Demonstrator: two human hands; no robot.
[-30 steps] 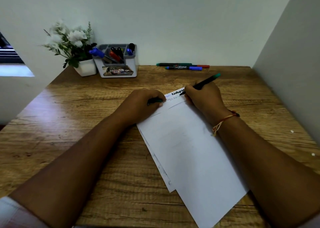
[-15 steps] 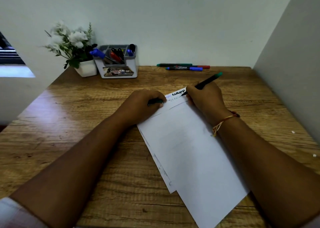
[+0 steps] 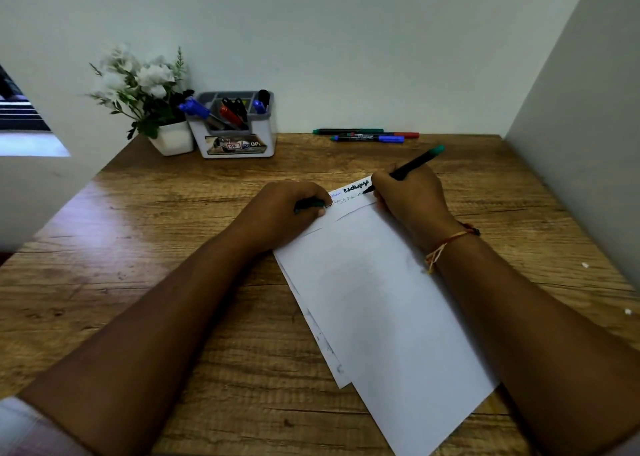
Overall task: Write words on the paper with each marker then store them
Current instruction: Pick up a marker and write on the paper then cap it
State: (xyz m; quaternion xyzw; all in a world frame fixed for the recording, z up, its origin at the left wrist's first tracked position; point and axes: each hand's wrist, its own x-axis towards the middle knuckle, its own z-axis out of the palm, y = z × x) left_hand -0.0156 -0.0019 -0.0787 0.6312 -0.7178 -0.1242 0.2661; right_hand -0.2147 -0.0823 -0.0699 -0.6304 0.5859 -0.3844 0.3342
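At twelve o'clock on the paper, the right hand grip pinches a green-capped marker, tip on the sheet; the left hand at nine o'clock closes on its cap; three markers lie well apart on the counter.

Paper lies before me on the desk, my hands at its far end. Behind, against the wall — plant leftmost, organiser beside it, loose markers to the right.
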